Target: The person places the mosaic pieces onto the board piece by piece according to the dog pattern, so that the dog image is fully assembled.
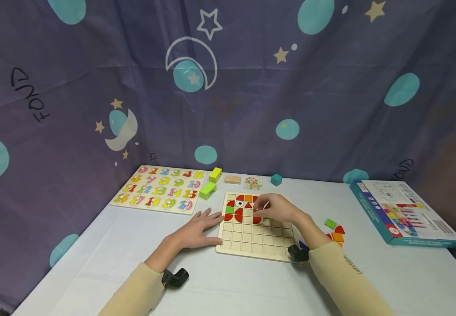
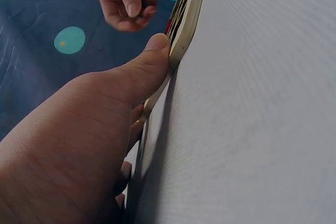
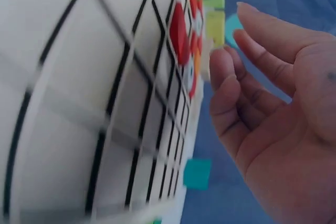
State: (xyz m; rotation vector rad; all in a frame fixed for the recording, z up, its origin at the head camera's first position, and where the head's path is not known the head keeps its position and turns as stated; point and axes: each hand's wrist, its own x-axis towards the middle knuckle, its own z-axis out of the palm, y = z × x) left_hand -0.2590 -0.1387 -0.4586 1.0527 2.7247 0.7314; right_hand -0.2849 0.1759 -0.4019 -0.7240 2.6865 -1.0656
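A wooden grid board lies on the white table, with red quarter-round pieces, a green square, an orange square and a round eye-like piece in its upper rows. My left hand rests at the board's left side, its thumb against the edge. Over the upper right of the pieces hovers my right hand, its fingers loosely bent. In the right wrist view its thumb and forefinger stand apart with nothing between them, beside a red piece on the grid.
Loose orange pieces and a green square lie right of the board. Behind it are a pattern card, a teal cube and green blocks. A number puzzle lies at left, a flat box at right.
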